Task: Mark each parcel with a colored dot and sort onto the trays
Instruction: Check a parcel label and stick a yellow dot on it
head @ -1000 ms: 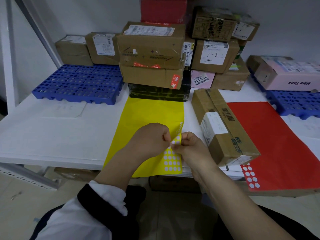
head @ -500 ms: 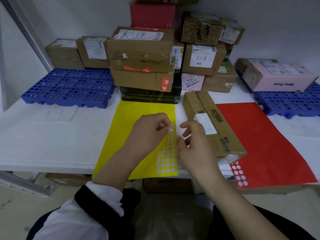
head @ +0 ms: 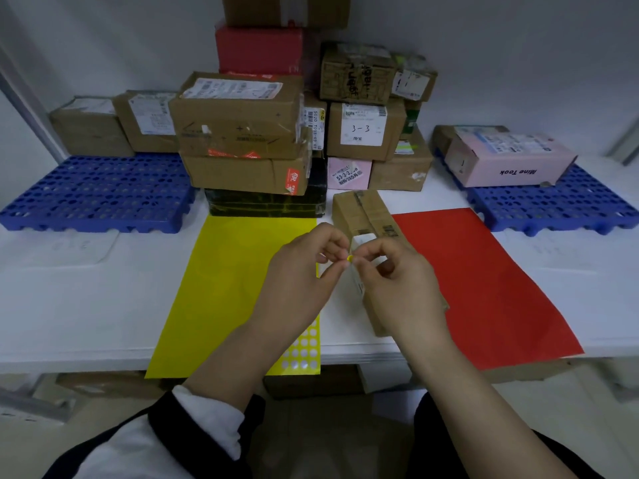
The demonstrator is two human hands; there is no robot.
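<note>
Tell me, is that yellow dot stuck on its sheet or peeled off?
Peeled off: left hand and right hand pinch the yellow dot, clear of the yellow sheet.

Both hands are up front with the fingertips meeting in the middle. Left hand (head: 304,274) and right hand (head: 397,288) each have thumb and index curled in, pinching the same tiny dot (head: 350,259). The other fingers are loosely curled. The 2 forearms angle inward from below, and the right one's bare.
</note>
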